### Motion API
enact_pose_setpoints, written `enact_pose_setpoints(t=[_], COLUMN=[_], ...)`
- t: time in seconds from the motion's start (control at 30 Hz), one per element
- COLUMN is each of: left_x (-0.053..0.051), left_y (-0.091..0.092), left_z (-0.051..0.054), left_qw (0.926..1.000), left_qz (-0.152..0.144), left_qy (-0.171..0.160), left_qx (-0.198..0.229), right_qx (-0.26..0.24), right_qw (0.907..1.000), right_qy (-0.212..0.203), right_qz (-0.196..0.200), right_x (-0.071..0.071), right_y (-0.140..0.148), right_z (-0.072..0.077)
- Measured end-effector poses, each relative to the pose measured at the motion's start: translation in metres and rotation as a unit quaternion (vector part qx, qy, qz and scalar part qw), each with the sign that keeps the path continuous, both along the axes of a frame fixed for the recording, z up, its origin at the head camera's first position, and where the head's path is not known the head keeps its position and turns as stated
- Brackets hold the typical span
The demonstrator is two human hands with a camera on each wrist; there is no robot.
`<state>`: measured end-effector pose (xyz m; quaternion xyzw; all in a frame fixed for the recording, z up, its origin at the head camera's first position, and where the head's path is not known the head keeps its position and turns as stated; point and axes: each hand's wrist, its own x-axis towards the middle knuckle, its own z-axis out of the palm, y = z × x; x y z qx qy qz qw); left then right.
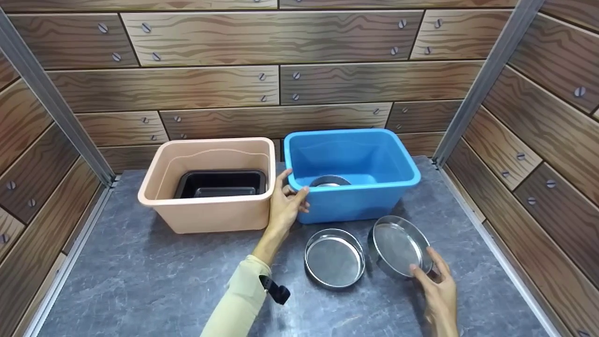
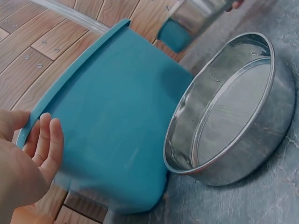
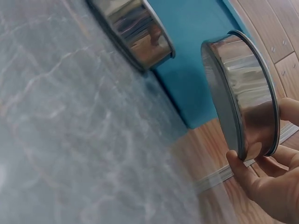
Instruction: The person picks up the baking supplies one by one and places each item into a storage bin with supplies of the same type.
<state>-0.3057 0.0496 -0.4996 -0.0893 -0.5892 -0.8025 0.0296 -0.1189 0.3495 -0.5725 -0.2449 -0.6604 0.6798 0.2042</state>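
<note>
Left hand (image 1: 284, 204) grips blue bin (image 1: 355, 203); right hand (image 1: 439, 288) holds sieve (image 1: 398, 247)

The back wall (image 1: 281, 86), left wall (image 1: 37, 201) and right wall (image 1: 538, 117) look like brown wood, some light, some dark, with wavy lines and grey screws (image 1: 146, 27). A metal bar (image 1: 51, 91) stands in each back corner. The table (image 1: 154, 285) is grey with pale streaks. Light shines on its front.

Bright, even light; pale glare on tabletop (image 1: 318, 316); right wrist view partly blurred.
</note>
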Motion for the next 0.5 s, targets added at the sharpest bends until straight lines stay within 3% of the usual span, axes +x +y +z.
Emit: enact_pose_setpoints(t=[0.2, 0.5], left_x=[0.000, 0.000], left_y=[-0.001, 0.000], left_z=[0.000, 0.000], left_qw=[1.0000, 0.9999], left_qz=[0.000, -0.005], left_qy=[0.005, 0.012], left_qx=[-0.003, -0.010], right_qx=[0.011, 0.007], right_qw=[0.9999, 0.9973], right_qy=[0.005, 0.065], right_qz=[0.009, 0.034], right_x=[0.003, 0.000], right_y=[-0.004, -0.012], right_z=[0.014, 0.039])
